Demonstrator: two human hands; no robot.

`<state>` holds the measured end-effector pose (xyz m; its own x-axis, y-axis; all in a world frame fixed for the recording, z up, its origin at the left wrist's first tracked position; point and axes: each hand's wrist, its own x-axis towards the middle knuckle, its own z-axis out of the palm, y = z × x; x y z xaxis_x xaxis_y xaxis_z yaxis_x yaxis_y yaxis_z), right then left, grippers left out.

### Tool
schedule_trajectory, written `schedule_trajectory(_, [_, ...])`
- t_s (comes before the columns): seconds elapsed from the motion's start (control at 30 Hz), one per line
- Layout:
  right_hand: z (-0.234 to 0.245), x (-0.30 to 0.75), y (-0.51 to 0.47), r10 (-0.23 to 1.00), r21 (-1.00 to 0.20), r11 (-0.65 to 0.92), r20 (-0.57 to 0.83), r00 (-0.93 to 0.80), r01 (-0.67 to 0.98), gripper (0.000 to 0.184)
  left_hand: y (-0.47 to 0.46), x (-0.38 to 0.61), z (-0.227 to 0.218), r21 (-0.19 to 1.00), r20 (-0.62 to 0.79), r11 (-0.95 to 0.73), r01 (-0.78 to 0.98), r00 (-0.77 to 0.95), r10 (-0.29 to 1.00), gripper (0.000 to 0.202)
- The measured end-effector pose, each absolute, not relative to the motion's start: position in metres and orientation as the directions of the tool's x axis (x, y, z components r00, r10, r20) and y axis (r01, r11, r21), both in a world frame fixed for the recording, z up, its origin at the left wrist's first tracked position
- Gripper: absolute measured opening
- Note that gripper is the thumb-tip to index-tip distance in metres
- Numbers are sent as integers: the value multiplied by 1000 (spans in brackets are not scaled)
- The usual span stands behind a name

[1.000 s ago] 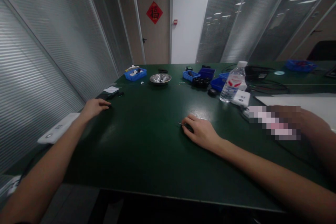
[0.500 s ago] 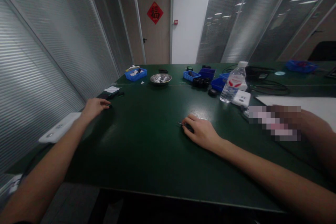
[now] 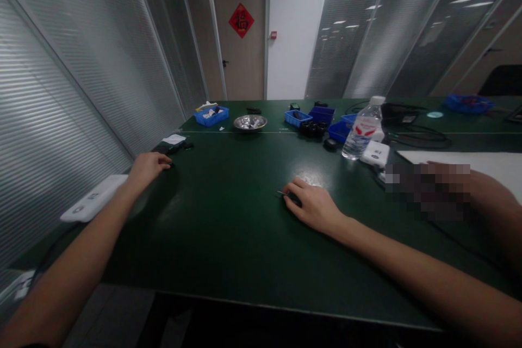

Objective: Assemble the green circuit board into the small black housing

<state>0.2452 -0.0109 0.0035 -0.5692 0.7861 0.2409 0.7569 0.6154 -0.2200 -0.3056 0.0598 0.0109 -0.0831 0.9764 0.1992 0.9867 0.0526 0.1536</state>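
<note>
My left hand (image 3: 150, 165) rests at the left side of the green table, fingers curled down with the fingertips together. A small dark piece (image 3: 172, 165) shows at these fingertips, too small to name. Farther right, my right hand (image 3: 310, 202) lies on the table with its fingers wrapped around what looks like a screwdriver (image 3: 294, 198). Its dark handle sits mostly under the fingers, and the thin metal shaft points left. Beyond my left hand lie dark items (image 3: 176, 147) and a white paper (image 3: 174, 139).
A metal bowl (image 3: 250, 124), blue trays (image 3: 212, 116), a water bottle (image 3: 364, 129) and a black mouse (image 3: 330, 144) stand farther back. A white box-like device (image 3: 93, 198) lies beside my left forearm. Another person's hand (image 3: 481, 185), partly blurred out, is at the right by a white board (image 3: 489, 166).
Both my hands stay practically where they were, with the same grips. At the right, the blurred-out area by the other person's hand has turned from pinkish to dark.
</note>
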Motion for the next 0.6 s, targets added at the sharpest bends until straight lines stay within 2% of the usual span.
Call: schedule_trajectory(0.6, [4,245,-10,788,-209,613,232,-571,762,23,60,-297,12,67,229,47,997,-62,972,19])
